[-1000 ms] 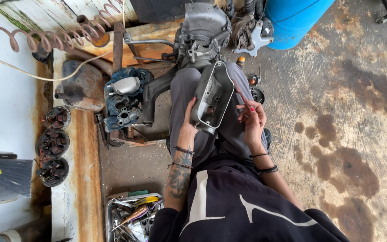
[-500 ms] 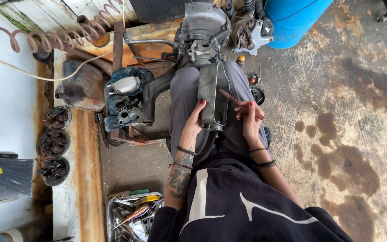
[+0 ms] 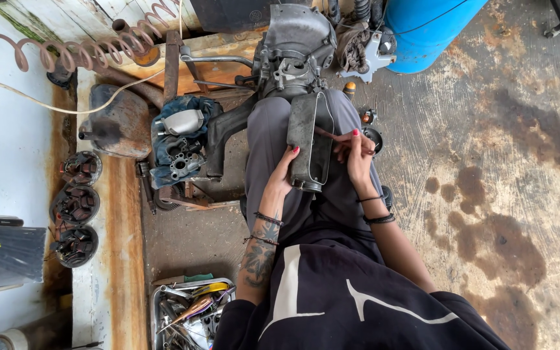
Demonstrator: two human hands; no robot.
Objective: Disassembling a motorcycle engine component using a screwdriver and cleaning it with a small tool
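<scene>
Metal cover [image 3: 310,139] now turned edge-on across the lap, where a second ago its hollow side faced up. Left hand [image 3: 284,170] grips its near edge; right hand [image 3: 356,152] pinches a thin reddish tool [image 3: 332,135] against its rim, so work has moved to the edge.

metal cover [image 3: 307,139]: dull dark grey, oily sheen
left hand [image 3: 284,167]: red nails
right hand [image 3: 355,155]: red nails, black wristbands
trousers [image 3: 267,139]: grey
top [image 3: 358,304]: black, white lines
barrel [image 3: 426,29]: bright blue
coiled hose [image 3: 66,35]: reddish-brown
floor [image 3: 500,162]: grey concrete, brown stains
tray [image 3: 157,304]: silver
</scene>
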